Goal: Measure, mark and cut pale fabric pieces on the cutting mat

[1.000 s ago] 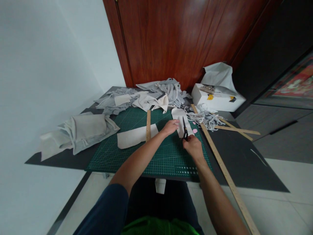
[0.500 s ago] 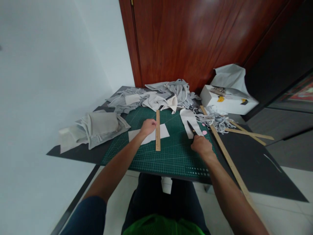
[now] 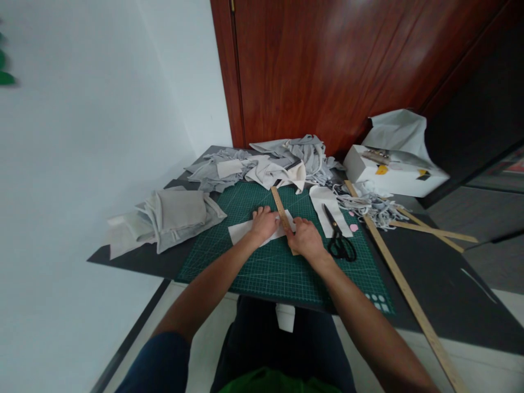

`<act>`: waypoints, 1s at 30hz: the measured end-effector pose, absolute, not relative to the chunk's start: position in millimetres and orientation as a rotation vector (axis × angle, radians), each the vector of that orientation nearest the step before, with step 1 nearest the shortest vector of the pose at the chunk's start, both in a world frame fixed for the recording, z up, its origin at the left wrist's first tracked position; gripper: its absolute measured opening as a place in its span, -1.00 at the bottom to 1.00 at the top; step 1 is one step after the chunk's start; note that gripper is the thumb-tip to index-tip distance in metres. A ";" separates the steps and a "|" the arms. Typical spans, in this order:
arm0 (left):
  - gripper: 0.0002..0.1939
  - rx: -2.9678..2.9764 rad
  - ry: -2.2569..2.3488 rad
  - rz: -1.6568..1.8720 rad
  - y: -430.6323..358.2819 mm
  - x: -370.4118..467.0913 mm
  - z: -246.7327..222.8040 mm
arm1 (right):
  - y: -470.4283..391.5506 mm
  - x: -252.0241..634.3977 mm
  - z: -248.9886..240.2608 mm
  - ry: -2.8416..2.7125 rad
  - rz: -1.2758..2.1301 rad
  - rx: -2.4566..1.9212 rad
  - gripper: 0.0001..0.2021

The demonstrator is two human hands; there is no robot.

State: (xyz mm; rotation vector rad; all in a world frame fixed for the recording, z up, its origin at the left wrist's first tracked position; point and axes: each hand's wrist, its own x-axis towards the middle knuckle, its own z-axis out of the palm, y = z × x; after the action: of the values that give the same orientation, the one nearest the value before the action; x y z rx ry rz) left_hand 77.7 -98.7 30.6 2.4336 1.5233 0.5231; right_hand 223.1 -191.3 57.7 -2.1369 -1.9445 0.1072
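A white piece of fabric [image 3: 239, 232] lies on the green cutting mat [image 3: 266, 278], with a wooden ruler [image 3: 280, 205] slanting across it. My left hand [image 3: 265, 224] rests on the fabric just left of the ruler, fingers spread and thumb side near its edge. From the right, my right hand [image 3: 308, 238] grips the ruler's near part, covering some of it. Black-handled scissors [image 3: 336, 234] lie to the right of that hand, their blades over another pale cut piece [image 3: 320, 201]. Small pink pieces [image 3: 353, 227] sit beside it.
Folded grey fabric [image 3: 180, 210] is stacked at the left. Heaped grey scraps [image 3: 266, 169] line the back. A white box [image 3: 393, 169], a tangle of fabric strips [image 3: 376, 204] and long wooden strips [image 3: 393, 262] occupy the right side of the dark table [image 3: 454, 284].
My right hand has let go of the scissors and moved left onto the ruler. The ruler has turned to a slant. My left hand has shifted from the ruler onto the fabric.
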 end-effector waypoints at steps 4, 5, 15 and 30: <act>-0.77 2.391 1.520 0.518 -86.5 85.8 33.3 | -173.2 220.2 44.8 -1.947 0.197 -2.169 -0.65; -0.75 2.368 1.516 0.519 -81.6 85.5 33.5 | -170.4 225.8 42.2 -1.935 0.189 -2.184 -0.66; -0.91 2.025 1.251 0.568 -46.8 55.6 26.6 | -162.7 280.2 27.2 -1.660 0.043 -2.343 -0.64; -0.78 1.232 1.051 1.111 -54.8 74.9 12.7 | -156.2 250.9 18.6 -1.300 0.664 -1.568 -0.70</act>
State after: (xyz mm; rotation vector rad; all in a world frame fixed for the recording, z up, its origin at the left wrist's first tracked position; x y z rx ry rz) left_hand 74.9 -54.8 12.7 1.2315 1.0505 1.1109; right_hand 250.9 -156.2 18.6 -1.5682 -1.3005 0.6644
